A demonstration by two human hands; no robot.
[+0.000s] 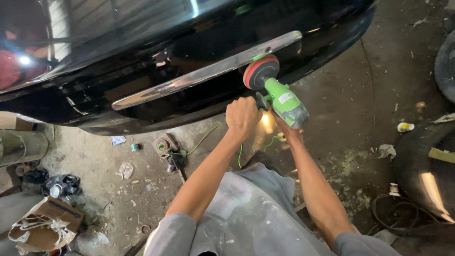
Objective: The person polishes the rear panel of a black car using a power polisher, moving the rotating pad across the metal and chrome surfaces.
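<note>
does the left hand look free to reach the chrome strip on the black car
Probably not right now: the left hand is closed on the side handle of the green polisher. The chrome strip sits just above it, with nothing else between.

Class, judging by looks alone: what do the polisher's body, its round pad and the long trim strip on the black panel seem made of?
Polisher body: green moulded plastic, matte, probably. Round pad: looks like soft red foam, dull surface. Trim strip: chromed metal or plastic, mirror-bright reflections.
</note>
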